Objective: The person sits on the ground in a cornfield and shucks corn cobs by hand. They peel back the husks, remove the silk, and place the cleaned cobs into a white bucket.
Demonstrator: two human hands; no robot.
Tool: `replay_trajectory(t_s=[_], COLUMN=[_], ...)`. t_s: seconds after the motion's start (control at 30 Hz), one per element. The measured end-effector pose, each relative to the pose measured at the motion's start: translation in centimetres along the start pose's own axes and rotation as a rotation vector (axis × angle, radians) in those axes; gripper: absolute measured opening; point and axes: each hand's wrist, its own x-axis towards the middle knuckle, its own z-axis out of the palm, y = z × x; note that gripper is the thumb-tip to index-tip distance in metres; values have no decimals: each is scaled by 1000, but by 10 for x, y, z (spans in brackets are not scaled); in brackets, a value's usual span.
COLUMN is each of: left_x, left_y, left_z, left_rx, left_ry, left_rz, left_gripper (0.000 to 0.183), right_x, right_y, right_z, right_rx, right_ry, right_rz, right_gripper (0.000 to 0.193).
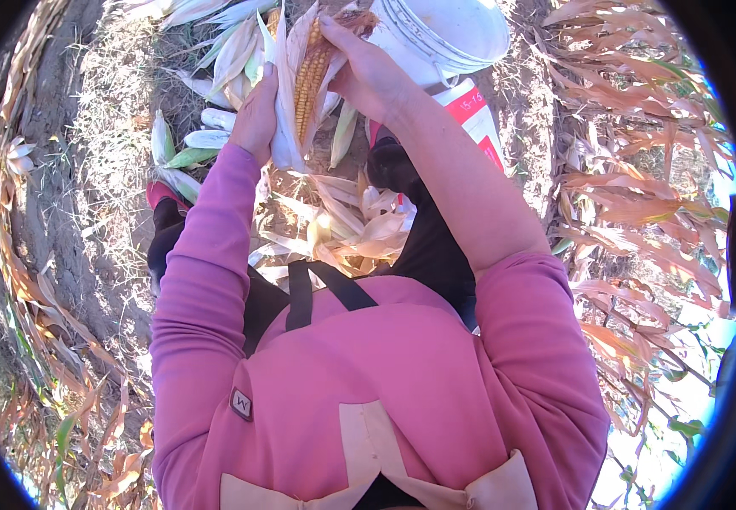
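We clasped a long yellow corn ear in its pale, papery husk between our bare left hand and bare right hand, a round white plastic bucket just beside the latter.

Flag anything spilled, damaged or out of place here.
Nothing clearly stands out. Loose husks lie scattered between the legs, but that fits the partly husked corn ear held by the left hand and right hand. Whether the white bucket leans, I can't tell; the fisheye bends edges.
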Motion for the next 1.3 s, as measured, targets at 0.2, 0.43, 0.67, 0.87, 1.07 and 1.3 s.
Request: replay_trajectory(t_s=[0.2,0.43,0.67,0.87,1.07,1.3], left_x=[10,10,5,9,11,12], left_y=[-16,-14,-10,-16,-28,-49], left_z=[-8,-9,-7,-9,-3,5], left_rx=[17,293,86,90,116,-193], left_ry=[-2,-102,-130,-98,-30,-9], left_rz=[61,265,275,312,374,342], left_gripper=[57,47,46,44,41,48], right_x=[-5,1,-6,0,5,10], right_y=[2,-2,-9,-1,6,0], right_z=[7,7,17,12,7,21], right_rx=[-45,-19,121,247,323,531], right_ry=[82,127,77,98,137,146], right_rz=[-85,-129,-129,-130,-159,-127], right_gripper=[44,42,22,21,26,34])
